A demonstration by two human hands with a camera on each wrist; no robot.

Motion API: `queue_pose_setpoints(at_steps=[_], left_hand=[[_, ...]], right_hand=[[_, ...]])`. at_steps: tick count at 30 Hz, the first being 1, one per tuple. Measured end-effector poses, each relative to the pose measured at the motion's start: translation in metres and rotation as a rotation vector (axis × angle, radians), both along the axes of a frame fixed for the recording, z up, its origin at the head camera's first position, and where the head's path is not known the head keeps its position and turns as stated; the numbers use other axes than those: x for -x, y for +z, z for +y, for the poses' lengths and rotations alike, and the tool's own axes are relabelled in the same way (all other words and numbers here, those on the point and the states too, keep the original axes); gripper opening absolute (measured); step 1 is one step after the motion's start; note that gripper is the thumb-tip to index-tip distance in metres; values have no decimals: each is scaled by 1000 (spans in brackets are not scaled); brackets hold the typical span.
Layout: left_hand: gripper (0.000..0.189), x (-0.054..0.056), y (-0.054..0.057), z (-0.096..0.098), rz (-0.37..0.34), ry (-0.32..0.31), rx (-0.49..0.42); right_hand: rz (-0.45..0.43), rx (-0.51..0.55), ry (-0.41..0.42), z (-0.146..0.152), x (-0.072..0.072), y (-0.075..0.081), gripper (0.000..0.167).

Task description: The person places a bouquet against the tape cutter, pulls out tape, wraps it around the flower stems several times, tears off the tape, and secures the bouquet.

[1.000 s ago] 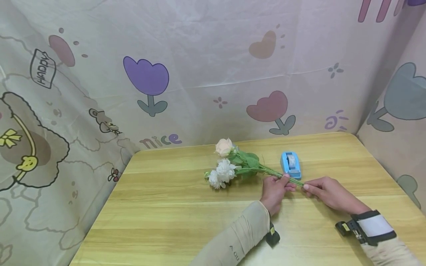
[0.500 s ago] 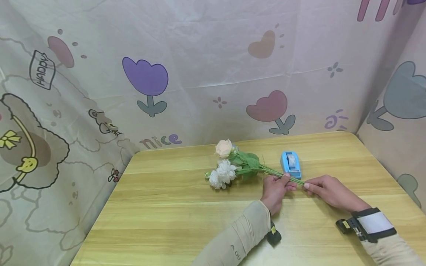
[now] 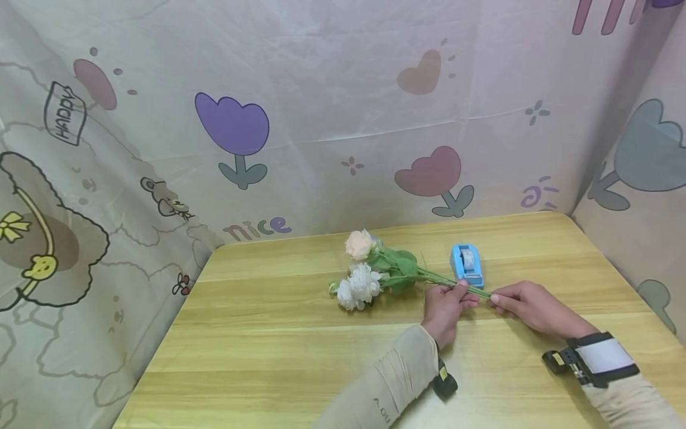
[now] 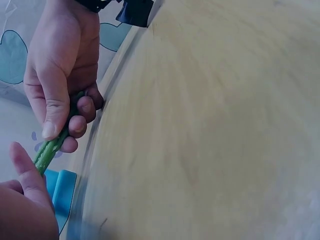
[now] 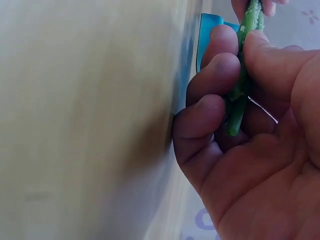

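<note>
A small bunch of flowers points leftward over the table, with a pale pink rose [image 3: 359,245], white blossoms [image 3: 360,287] and green leaves [image 3: 399,265]. My left hand [image 3: 443,310] pinches the bundled green stems [image 3: 436,276] partway down, thumb on top. At their lower end, my right hand [image 3: 533,307] grips them between thumb and curled fingers. The right wrist view shows the cut stem ends [image 5: 234,125] inside the right palm, with a strip of clear, shiny material by the fingers. A bit of stem [image 4: 47,152] shows between both hands in the left wrist view.
A blue tape dispenser [image 3: 466,266] with a roll of tape stands just behind the stems, close to the left fingertips. The wooden table [image 3: 268,357] reaches back to a printed cloth [image 3: 332,119] hung behind and at both sides.
The rose and white blossoms have dipped slightly toward the near side, as the bunch turns a little. Both hands keep their hold on the stems, nearly still.
</note>
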State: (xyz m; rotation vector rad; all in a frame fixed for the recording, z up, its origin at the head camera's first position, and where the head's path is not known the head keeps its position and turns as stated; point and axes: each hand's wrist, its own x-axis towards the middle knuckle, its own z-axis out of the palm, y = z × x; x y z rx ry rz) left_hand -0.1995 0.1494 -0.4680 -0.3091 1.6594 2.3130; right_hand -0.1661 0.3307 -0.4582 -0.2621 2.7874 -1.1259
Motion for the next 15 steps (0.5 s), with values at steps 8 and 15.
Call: queue_pose_setpoints(at_steps=[8, 15], left_hand=[[10, -1, 1, 2, -29, 18, 19], [10, -2, 3, 3, -44, 36, 16]], right_hand=[[-4, -14, -6, 2, 2, -1, 26], [21, -35, 8, 2, 4, -1, 25]])
